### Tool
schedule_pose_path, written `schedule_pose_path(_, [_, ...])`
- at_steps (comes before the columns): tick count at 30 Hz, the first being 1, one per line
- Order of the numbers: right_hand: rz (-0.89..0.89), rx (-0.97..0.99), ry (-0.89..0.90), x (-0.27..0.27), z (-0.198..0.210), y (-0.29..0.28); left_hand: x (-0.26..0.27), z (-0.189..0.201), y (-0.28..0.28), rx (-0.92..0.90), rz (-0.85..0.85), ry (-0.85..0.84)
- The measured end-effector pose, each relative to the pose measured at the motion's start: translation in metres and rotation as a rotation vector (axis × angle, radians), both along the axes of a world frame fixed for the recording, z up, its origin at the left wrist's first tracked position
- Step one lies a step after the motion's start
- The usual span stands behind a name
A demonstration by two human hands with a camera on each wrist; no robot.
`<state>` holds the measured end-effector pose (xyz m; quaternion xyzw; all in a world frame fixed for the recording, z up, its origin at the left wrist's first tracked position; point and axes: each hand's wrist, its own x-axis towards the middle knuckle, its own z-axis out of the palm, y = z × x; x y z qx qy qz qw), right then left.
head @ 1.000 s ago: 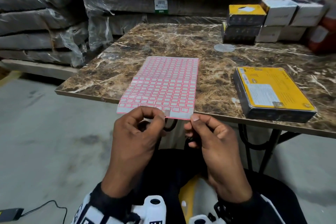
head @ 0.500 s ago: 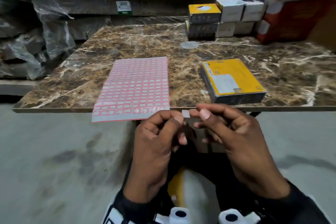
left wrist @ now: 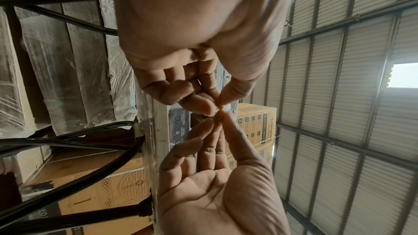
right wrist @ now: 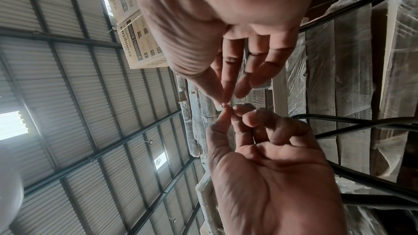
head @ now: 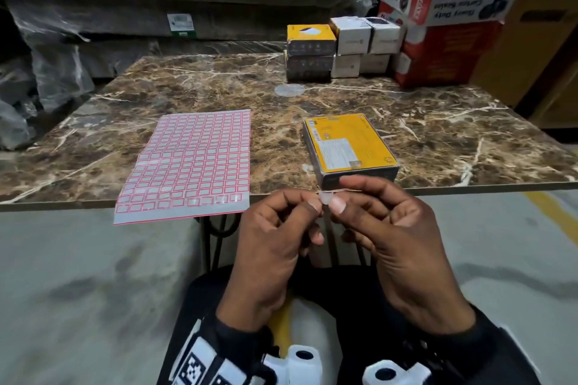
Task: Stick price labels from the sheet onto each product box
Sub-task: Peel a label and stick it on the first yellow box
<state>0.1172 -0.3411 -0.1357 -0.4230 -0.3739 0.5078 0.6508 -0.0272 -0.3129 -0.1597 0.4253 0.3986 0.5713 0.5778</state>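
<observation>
— Down low: brown marble table (head: 187, 87), grey concrete floor (head: 78, 291), plastic-wrapped bundles (head: 62, 40) stacked behind.

— Up top: ribbed metal roof (left wrist: 339, 96), dark beams, bright skylight (left wrist: 402, 75) glowing. Cardboard cartons (left wrist: 255, 124) piled high.

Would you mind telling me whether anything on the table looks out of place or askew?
The label sheet hangs over the table's near edge, its bottom rows unsupported, and a crease runs across its middle. A flat translucent disc lies loose before the stacked boxes. The yellow box sits slightly skewed at the edge.
</observation>
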Motion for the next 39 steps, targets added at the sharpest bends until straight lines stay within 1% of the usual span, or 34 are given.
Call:
schedule_pose_path(4, [-0.048,0.058,-0.026,0.007,0.003,0.001,0.006,0.003,0.000,0.034,-0.031,0.045])
schedule_pose_path(6, [-0.104,0.108,-0.092,0.015,0.007,0.002,0.008,0.009,0.001,0.079,-0.042,0.119])
schedule_pose_path(8, [-0.196,0.160,-0.226,0.025,0.013,0.002,0.008,0.014,0.002,0.195,0.017,0.277])
schedule_pose_path(11, [-0.356,0.251,-0.456,0.044,0.021,0.005,0.006,0.025,0.012,0.446,0.151,0.584])
schedule_pose_path(14, [-0.395,0.294,-0.658,0.059,0.022,0.014,0.007,0.034,0.034,0.659,0.221,0.912])
schedule_pose_path(15, [-0.393,0.302,-0.720,0.062,0.021,0.018,0.009,0.037,0.042,0.692,0.218,0.994])
schedule_pose_path(17, [-0.390,0.340,-0.820,0.065,0.018,0.024,0.012,0.039,0.055,0.699,0.165,1.078])
schedule_pose_path(20, [-0.396,0.439,-0.935,0.063,0.009,0.030,0.016,0.032,0.065,0.698,0.082,1.123])
schedule_pose_path(22, [-0.394,0.478,-0.977,0.061,0.004,0.034,0.017,0.027,0.066,0.703,0.068,1.140])
schedule_pose_path(26, [-0.414,0.565,-1.100,0.062,-0.005,0.039,0.021,0.023,0.062,0.750,0.107,1.162])
schedule_pose_path(33, [-0.369,0.603,-1.189,0.061,-0.012,0.044,0.025,0.017,0.060,0.799,0.177,1.165])
schedule_pose_path(36, [-0.370,0.628,-1.217,0.059,-0.014,0.045,0.023,0.013,0.061,0.772,0.169,1.169])
schedule_pose_path(39, [-0.375,0.665,-1.278,0.061,-0.017,0.046,0.022,0.012,0.062,0.787,0.139,1.177])
